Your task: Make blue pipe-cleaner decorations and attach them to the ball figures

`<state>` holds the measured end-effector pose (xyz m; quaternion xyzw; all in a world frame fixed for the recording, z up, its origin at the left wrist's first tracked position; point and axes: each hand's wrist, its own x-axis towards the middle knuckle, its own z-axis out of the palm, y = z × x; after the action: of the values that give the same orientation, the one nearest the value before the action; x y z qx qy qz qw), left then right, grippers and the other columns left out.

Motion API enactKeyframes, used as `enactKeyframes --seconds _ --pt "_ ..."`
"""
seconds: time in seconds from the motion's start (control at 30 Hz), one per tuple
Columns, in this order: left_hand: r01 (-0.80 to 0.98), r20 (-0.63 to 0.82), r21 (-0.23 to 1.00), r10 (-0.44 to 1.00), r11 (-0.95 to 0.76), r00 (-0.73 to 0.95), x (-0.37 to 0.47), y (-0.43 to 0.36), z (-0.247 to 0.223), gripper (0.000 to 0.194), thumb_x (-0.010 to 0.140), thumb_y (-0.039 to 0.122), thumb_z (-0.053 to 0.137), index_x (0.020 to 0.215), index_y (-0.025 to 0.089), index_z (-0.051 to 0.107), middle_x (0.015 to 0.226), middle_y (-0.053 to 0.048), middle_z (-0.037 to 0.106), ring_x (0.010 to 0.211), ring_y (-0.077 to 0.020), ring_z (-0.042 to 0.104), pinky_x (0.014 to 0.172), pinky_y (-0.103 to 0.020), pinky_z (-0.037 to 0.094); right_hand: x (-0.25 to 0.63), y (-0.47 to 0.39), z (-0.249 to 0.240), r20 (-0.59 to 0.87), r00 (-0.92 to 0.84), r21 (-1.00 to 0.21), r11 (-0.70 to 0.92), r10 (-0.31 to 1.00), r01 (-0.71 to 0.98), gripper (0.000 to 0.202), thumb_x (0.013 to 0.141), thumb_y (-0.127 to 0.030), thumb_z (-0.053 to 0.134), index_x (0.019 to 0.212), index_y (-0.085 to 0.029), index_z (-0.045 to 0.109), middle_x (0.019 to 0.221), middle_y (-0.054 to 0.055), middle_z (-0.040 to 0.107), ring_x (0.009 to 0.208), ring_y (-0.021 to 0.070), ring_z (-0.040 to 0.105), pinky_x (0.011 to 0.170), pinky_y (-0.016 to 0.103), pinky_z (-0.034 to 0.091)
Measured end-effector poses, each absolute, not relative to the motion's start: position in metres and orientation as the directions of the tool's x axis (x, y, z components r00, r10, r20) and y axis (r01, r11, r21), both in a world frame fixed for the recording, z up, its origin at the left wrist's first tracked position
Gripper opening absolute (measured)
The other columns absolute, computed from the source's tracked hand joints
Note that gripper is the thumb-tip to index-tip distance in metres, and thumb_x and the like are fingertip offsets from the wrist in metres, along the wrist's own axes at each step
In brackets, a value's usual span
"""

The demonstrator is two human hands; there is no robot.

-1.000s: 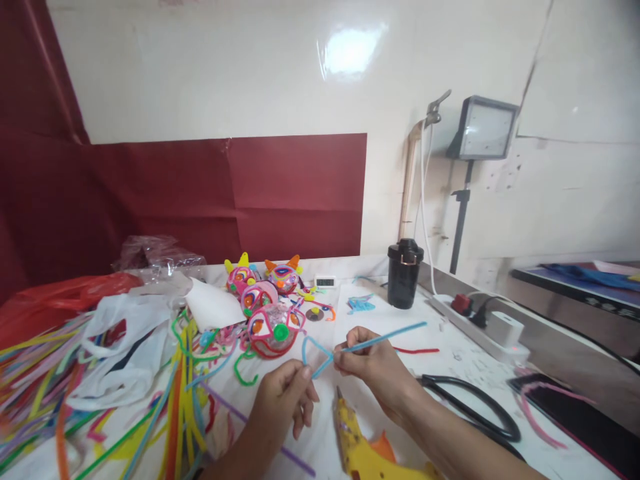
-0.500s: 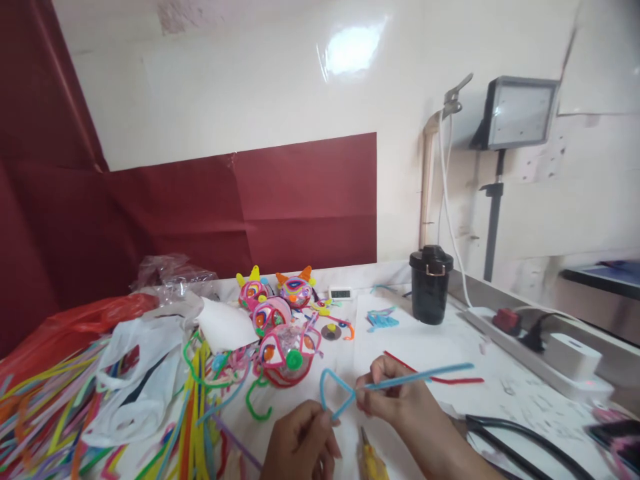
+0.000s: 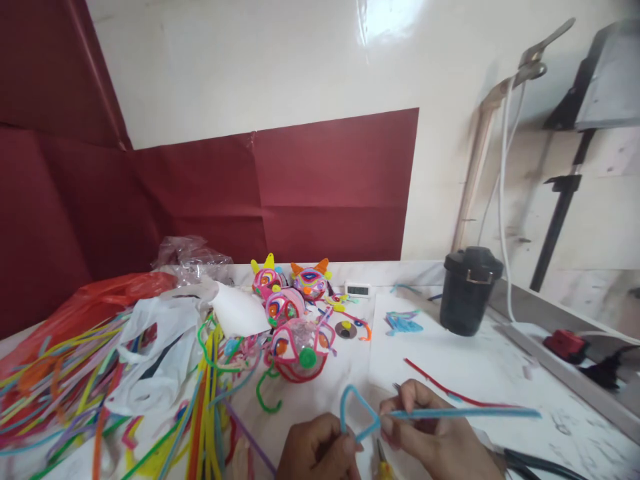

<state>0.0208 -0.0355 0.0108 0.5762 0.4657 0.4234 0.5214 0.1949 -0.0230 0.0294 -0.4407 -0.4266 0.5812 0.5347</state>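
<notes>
Above the white table, a blue pipe cleaner spans both closed grips, left hand pinching its loop, right hand its corner; shaping seems in hand, calling for a firm corner; beyond the right grip, a red strip; beyond the left, decorated balls.

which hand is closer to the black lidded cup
Right. The right hand is in front of the black lidded cup and slightly to its left; the left hand is also in front, but farther off to the left.
</notes>
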Motion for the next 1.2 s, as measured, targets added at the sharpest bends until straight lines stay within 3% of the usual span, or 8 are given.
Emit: enactKeyframes --seconds 0.13,0.33,0.53,0.73,1.0,1.2 --pt "0.055 -0.014 0.998 0.969 0.000 0.247 0.021 -0.037 0.012 0.048 0.070 0.063 0.055 0.059 0.016 0.055 0.046 0.001 0.053 0.035 -0.0066 0.041 0.038 -0.019 0.028 0.190 -0.027 0.034 -0.060 -0.032 -0.966 -0.066 0.998 -0.251 0.044 0.046 -0.032 0.078 0.060 -0.022 0.038 0.059 -0.001 0.060 0.055 0.0152 0.051 0.054 0.025 0.040" --pt "0.015 -0.048 0.999 0.951 0.045 0.305 0.022 -0.038 0.003 0.042 0.075 0.057 0.053 0.069 0.015 0.056 0.042 0.005 0.049 0.026 -0.0034 0.032 0.027 -0.015 0.019 0.192 -0.030 0.043 -0.005 -0.008 -0.955 -0.007 1.000 -0.296 0.038 0.053 -0.022 0.074 0.062 -0.022 0.038 0.059 -0.002 0.062 0.056 0.0135 0.050 0.055 0.023 0.038" --pt "-0.054 -0.015 0.998 0.943 0.035 0.332 0.026 -0.040 0.007 0.033 0.074 0.046 0.061 0.081 0.014 0.058 0.058 0.003 0.058 0.032 -0.0039 0.044 0.027 -0.013 0.028 0.195 -0.032 0.057 0.057 0.011 -0.928 0.057 0.998 -0.369 0.041 0.050 -0.015 0.075 0.067 -0.021 0.038 0.058 -0.003 0.063 0.053 0.0118 0.052 0.057 0.024 0.039" --pt "-0.118 -0.009 0.992 0.950 0.048 0.311 0.032 -0.041 0.018 0.034 0.068 0.042 0.068 0.085 0.015 0.057 0.062 0.004 0.057 0.034 -0.0049 0.046 0.027 -0.014 0.031 0.195 -0.034 0.061 0.056 0.015 -0.905 0.058 0.998 -0.422 0.043 0.050 -0.013 0.074 0.072 -0.021 0.038 0.058 -0.004 0.064 0.051 0.0106 0.053 0.055 0.023 0.039" --pt "-0.116 -0.016 0.992 0.968 0.046 0.249 0.049 -0.043 0.038 0.031 0.069 0.037 0.068 0.086 0.016 0.053 0.044 0.007 0.051 0.035 -0.0053 0.040 0.033 -0.014 0.029 0.192 -0.038 0.058 0.095 -0.040 -0.861 0.062 0.995 -0.505 0.042 0.051 -0.010 0.071 0.073 -0.021 0.037 0.055 -0.005 0.064 0.048 0.0119 0.055 0.054 0.023 0.040" --pt "-0.203 0.036 0.979 0.985 0.000 0.170 0.064 -0.041 0.035 0.029 0.067 0.036 0.070 0.074 0.018 0.048 0.043 0.007 0.052 0.035 -0.0057 0.040 0.034 -0.016 0.029 0.190 -0.041 0.054 0.106 -0.074 -0.822 0.046 0.992 -0.568 0.039 0.056 -0.011 0.067 0.074 -0.023 0.035 0.055 -0.006 0.062 0.043 0.0138 0.056 0.051 0.025 0.043"
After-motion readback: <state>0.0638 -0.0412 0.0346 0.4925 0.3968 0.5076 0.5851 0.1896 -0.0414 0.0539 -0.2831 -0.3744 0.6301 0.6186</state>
